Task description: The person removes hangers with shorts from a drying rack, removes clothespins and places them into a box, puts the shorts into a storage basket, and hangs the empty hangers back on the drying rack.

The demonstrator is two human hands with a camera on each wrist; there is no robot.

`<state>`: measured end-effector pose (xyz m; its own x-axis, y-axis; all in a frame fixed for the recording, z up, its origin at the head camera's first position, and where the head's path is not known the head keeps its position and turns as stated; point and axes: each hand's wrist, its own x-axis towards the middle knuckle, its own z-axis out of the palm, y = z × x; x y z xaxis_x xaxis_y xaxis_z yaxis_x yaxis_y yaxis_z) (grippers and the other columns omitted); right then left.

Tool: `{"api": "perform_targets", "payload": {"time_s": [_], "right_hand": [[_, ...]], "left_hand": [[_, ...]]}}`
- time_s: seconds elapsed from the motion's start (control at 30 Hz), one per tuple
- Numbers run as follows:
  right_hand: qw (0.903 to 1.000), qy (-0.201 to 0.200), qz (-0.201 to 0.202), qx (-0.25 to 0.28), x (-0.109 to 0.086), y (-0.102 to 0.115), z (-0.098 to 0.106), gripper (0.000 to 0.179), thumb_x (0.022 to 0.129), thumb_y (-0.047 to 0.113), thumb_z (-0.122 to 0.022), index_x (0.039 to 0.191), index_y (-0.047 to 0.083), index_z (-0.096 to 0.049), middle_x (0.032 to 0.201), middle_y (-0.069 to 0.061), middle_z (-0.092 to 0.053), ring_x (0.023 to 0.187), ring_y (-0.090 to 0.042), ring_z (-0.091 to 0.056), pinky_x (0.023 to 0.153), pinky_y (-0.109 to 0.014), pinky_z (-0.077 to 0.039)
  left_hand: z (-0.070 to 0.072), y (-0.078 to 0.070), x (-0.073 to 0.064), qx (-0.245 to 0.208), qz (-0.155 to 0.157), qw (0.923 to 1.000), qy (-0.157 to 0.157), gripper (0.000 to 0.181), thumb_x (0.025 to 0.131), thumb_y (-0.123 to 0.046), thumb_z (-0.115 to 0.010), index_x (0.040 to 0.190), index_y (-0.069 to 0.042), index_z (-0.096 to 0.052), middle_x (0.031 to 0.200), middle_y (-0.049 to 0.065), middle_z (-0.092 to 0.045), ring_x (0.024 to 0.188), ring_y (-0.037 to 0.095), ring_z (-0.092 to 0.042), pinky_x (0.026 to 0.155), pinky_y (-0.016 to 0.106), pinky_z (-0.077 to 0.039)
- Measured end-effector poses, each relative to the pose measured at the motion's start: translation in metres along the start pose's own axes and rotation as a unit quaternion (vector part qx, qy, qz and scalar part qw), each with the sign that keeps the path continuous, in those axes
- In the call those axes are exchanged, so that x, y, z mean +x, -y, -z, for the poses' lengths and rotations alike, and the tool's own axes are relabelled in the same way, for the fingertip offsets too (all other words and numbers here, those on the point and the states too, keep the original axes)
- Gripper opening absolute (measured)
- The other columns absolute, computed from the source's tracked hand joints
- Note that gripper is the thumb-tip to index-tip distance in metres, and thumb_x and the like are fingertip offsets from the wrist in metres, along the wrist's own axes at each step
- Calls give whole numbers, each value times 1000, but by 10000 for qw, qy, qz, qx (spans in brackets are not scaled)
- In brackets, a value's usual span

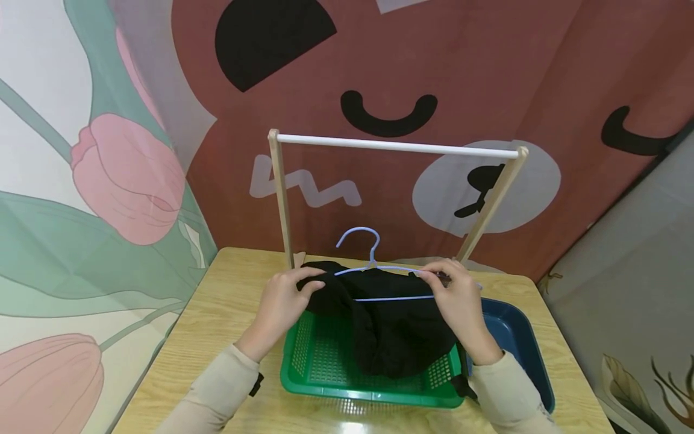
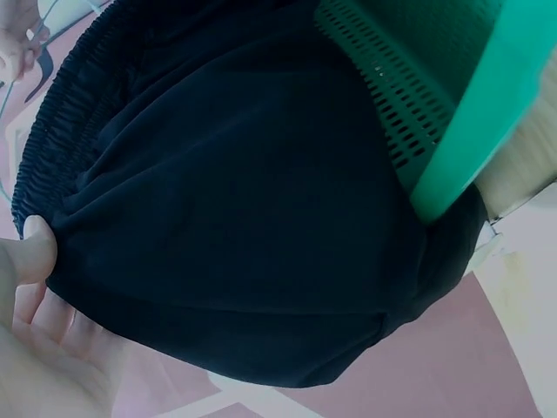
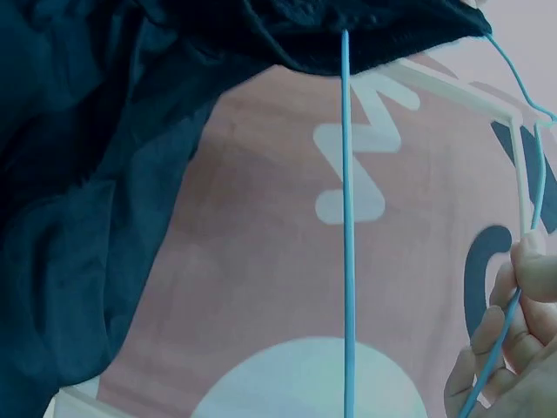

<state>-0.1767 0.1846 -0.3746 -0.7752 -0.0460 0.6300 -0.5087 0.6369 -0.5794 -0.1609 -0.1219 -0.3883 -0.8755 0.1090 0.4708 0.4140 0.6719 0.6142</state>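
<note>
Black shorts (image 1: pixel 398 337) with a gathered elastic waistband (image 2: pixel 52 131) hang bunched over the green basket. A blue wire hanger (image 1: pixel 375 246) stands hook up, its left end inside the waistband opening and its bottom bar (image 3: pixel 348 226) lying across the cloth in the head view. My left hand (image 1: pixel 283 301) pinches the waistband's left edge between thumb and fingers. With thumb and fingertips, my right hand (image 1: pixel 456 301) grips the hanger's right sloping arm. The right wrist view shows bare wire between the right hand and the cloth.
A green perforated basket (image 1: pixel 374 396) sits on the wooden table (image 1: pixel 244 337), under the shorts. Partly behind my right arm lies a dark blue tray (image 1: pixel 520 337). At the back stands a wooden rack with a white crossbar (image 1: pixel 396 146), before a patterned curtain (image 1: pixel 379 199).
</note>
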Motion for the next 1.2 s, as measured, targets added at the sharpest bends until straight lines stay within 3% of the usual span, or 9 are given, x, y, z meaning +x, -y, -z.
{"api": "perform_targets", "payload": {"time_s": [0.07, 0.13, 0.33, 0.6, 0.97, 1.2], "right_hand": [[9999, -111, -62, -8, 0, -2, 4, 4, 84, 1, -77, 86, 4, -74, 89, -6, -71, 80, -7, -57, 80, -11, -42], [9997, -198, -125, 12, -1, -4, 9, 5, 84, -1, -77, 86, 3, -74, 88, -8, -70, 83, -6, -56, 72, -13, -43], [9989, -410, -189, -145, -1, -11, 23, 5, 85, -2, -75, 89, 2, -74, 83, -7, -69, 80, -4, -52, 72, -17, -43], [9969, -735, 220, -152, -2, -20, 42, 8, 84, -7, -74, 90, -1, -74, 82, -9, -67, 80, 0, -51, 72, -16, -41], [9922, -1141, 463, -205, -2, -32, 57, 14, 77, -14, -76, 85, -4, -72, 78, -9, -65, 80, 6, -51, 75, -12, -40], [9913, -1263, 144, -334, -5, -34, 68, 10, 81, -10, -76, 87, -3, -74, 78, -12, -66, 78, 6, -51, 72, -14, -39]], "left_hand": [[0, 1, -1, 9, 12, 10000, 39, 20, 89, -16, -75, 109, -13, -77, 46, -12, -38, 38, 1, -17, 41, 24, -26], [-1, 2, -1, 15, 33, 10000, 75, 20, 90, -17, -75, 109, -13, -77, 45, -12, -37, 37, 1, -17, 40, 24, -26], [-3, 5, -3, -3, 79, 9999, 77, 19, 89, -17, -76, 108, -15, -77, 47, -10, -39, 36, 1, -19, 40, 24, -27], [-5, 9, -4, -4, 148, 9999, 62, 19, 90, -17, -75, 108, -15, -77, 50, -10, -42, 38, 4, -22, 40, 24, -28], [-7, 15, -4, 38, 351, 9994, 4, 19, 91, -17, -74, 109, -14, -77, 44, -10, -36, 36, 1, -18, 39, 23, -25], [-8, 17, -5, 192, 439, 9988, -68, 19, 90, -20, -75, 109, -16, -77, 47, -9, -41, 36, 1, -19, 39, 24, -25]]}}
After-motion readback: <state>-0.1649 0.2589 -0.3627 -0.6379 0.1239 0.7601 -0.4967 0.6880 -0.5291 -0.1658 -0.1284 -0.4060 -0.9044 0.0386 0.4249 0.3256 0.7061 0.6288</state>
